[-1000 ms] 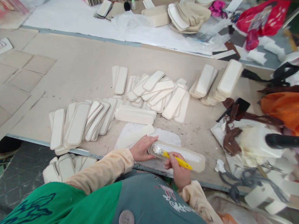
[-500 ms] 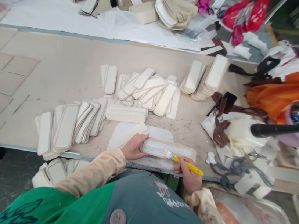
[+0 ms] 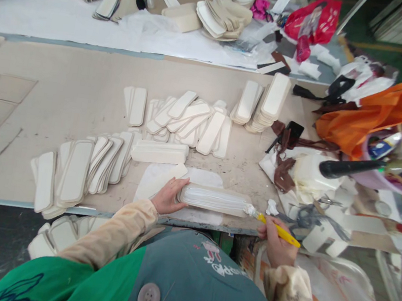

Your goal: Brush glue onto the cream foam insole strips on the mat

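Observation:
My left hand point(image 3: 166, 196) lies with fingers curled on the left end of a long cream pad point(image 3: 214, 199), pressing it onto a white sheet point(image 3: 197, 177) at the table's near edge. The pad's top is coated in wet white glue. My right hand point(image 3: 278, 239) grips a yellow-handled brush point(image 3: 275, 227). Its bristles touch the pad's right end.
Fanned rows of similar cream pads point(image 3: 82, 166) lie left of my hands, with a loose heap point(image 3: 186, 118) and two stacks point(image 3: 263, 102) behind. More pads rest on my lap point(image 3: 58, 235). Scraps, scissors point(image 3: 304, 217), a black-handled tool point(image 3: 351, 167), a purple tub point(image 3: 400, 168) and an orange bag point(image 3: 381, 113) crowd the right.
My right hand has drawn the brush from the pad's left end along its length to its right end. The view has turned to the right. My left hand kept its hold.

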Demonstrator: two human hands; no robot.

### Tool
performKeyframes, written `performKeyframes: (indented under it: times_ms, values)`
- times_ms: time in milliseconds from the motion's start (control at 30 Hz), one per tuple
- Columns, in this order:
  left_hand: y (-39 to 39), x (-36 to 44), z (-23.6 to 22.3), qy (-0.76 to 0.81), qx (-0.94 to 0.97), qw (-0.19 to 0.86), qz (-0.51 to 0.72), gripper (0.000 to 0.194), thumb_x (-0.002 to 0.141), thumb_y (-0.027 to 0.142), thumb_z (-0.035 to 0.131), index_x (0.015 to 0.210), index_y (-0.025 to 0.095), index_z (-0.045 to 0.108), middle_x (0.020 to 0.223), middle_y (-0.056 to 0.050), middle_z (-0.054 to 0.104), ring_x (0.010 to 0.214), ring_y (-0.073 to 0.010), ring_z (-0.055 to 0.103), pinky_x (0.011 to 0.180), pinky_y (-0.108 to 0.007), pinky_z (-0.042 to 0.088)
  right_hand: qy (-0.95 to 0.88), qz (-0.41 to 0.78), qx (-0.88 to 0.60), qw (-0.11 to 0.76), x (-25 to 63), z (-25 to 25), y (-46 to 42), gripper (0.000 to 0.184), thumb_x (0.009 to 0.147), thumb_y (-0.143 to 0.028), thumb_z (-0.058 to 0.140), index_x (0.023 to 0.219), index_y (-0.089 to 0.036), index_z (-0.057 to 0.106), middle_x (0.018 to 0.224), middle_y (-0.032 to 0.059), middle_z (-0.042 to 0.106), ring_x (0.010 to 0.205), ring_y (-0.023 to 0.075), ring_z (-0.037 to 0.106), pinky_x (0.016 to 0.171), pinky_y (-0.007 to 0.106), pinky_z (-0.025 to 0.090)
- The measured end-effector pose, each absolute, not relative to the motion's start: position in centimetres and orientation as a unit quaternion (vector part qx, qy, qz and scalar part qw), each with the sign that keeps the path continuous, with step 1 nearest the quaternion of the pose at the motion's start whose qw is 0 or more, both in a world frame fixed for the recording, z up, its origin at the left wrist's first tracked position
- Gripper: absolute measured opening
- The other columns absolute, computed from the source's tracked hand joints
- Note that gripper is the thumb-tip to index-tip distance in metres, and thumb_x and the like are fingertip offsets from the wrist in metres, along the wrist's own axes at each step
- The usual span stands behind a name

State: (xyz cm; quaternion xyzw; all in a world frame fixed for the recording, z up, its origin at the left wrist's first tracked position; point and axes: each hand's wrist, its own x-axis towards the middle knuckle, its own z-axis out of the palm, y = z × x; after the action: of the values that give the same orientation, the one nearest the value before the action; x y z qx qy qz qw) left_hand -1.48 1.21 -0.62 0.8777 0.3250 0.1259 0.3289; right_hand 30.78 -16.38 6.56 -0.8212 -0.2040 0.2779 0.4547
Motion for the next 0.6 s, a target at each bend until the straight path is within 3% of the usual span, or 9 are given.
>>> performKeyframes:
  times_ms: [167,300,500,600]
  values:
    - [0.9,-1.6,-0.8,0.323,0.88,0.319,0.138,0.082,0.078,0.044,0.064,0.144,0.016,0.026,0.136,-0.017,0.05,0.127,-0.0296,0.045,0.113,-0.051,0.025,-0.239,0.324,-0.787,0.467,29.6,6.7,-16.5,0.041,0.076,-0.056,0.064,0.088,-0.017,0.062,0.056,0.0019,0.06,0.045,0.0147,0.053,0.045,0.028,0.046]
    - [0.9,-1.5,-0.8,0.326,0.877,0.323,0.142,0.08,0.078,0.044,0.064,0.144,0.016,0.027,0.137,-0.017,0.049,0.128,-0.0293,0.045,0.113,-0.051,0.024,-0.254,0.352,-0.793,0.427,28.6,6.1,-16.3,0.047,0.074,-0.061,0.062,0.088,-0.016,0.061,0.057,0.0028,0.061,0.047,0.0157,0.054,0.048,0.03,0.046]
    - [0.5,-1.5,0.0,0.331,0.872,0.332,0.14,0.081,0.077,0.048,0.064,0.143,0.017,0.03,0.135,-0.017,0.05,0.127,-0.0292,0.045,0.112,-0.052,0.024,-0.236,0.262,-0.862,0.364,29.9,7.8,-16.9,0.051,0.068,-0.064,0.061,0.088,-0.018,0.061,0.061,0.0046,0.061,0.05,0.0196,0.055,0.052,0.036,0.047]
    - [0.5,-2.2,-0.2,0.324,0.873,0.318,0.179,0.09,0.071,0.058,0.067,0.143,0.017,0.031,0.138,-0.019,0.045,0.13,-0.0312,0.041,0.111,-0.051,0.027,-0.283,0.209,-0.873,0.337,30.8,8.8,-16.8,0.04,0.073,-0.062,0.053,0.079,-0.023,0.059,0.061,0.009,0.06,0.049,0.0235,0.056,0.052,0.043,0.049]
